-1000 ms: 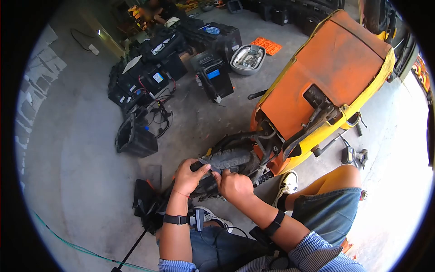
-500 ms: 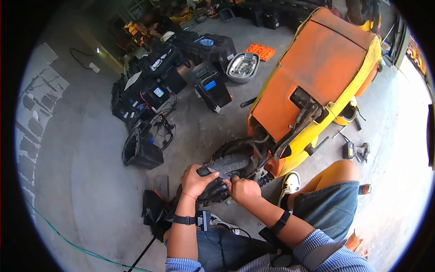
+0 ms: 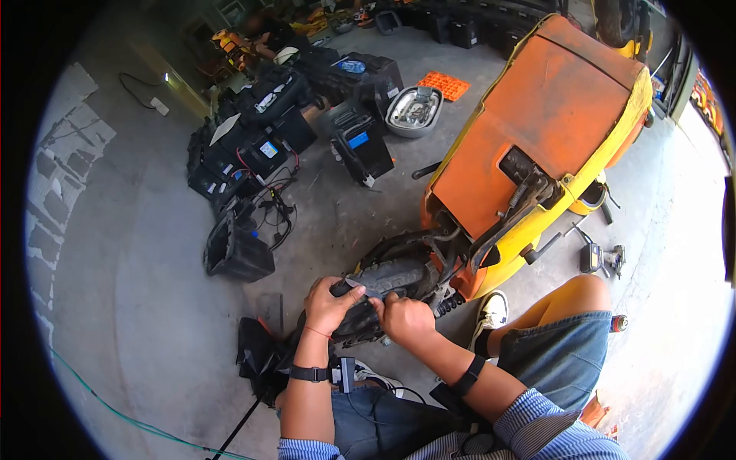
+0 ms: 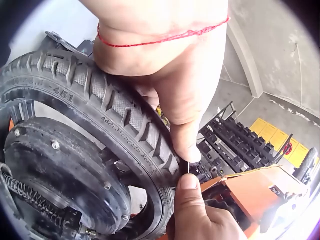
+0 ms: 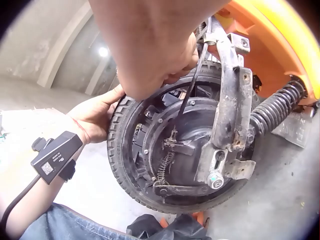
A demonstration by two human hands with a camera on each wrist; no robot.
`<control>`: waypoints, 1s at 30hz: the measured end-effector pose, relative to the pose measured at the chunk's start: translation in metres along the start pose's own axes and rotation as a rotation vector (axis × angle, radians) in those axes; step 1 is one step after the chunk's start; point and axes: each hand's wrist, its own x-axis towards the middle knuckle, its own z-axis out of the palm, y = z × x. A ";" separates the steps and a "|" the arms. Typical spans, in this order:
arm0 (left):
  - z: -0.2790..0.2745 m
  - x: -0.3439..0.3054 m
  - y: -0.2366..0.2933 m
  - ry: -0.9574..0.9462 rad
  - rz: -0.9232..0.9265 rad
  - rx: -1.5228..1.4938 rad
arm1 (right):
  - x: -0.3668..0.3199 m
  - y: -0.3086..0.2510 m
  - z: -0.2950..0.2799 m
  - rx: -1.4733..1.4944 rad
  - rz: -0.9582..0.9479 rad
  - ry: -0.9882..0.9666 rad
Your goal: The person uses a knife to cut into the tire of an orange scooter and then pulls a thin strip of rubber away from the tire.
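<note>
Between my hands is what looks like a knife with a flat, thin grey blade (image 3: 369, 292). My left hand (image 3: 326, 308) is at its dark end, thumb along the blade. From the other side my right hand (image 3: 409, 316) grips it, fingers curled and thumb tip on the blade. In the left wrist view the blade shows edge-on as a thin line (image 4: 188, 167) between the two thumb tips. Both hands are close over a black, treaded tyre (image 4: 120, 110) on a wheel with a hub motor. The left hand's fingers are hidden behind the tyre (image 5: 119, 165) in the right wrist view.
The wheel belongs to an orange and yellow scooter (image 3: 537, 100) lying with its body to the right. A spring shock absorber (image 5: 275, 107) is beside the wheel. Black battery boxes (image 3: 284, 126) and cables are on the floor, with a grey basin (image 3: 414, 113) behind. A power tool (image 3: 602, 259) lies right.
The head view has shifted slightly, and both hands appear a little lower and further right in it. Their hold on the knife looks the same.
</note>
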 end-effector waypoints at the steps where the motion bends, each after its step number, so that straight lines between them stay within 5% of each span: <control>1: 0.004 0.002 -0.010 -0.003 -0.008 -0.057 | 0.000 -0.002 0.001 0.013 -0.003 0.022; 10: 0.005 0.005 -0.024 -0.041 -0.024 -0.113 | 0.005 -0.016 0.008 0.063 0.009 0.142; 17: -0.003 0.002 0.006 -0.083 -0.039 0.110 | -0.008 0.010 -0.006 -0.060 0.022 -0.022; 30: -0.007 0.004 0.004 -0.074 -0.077 0.032 | 0.009 -0.024 0.004 -0.059 0.053 0.042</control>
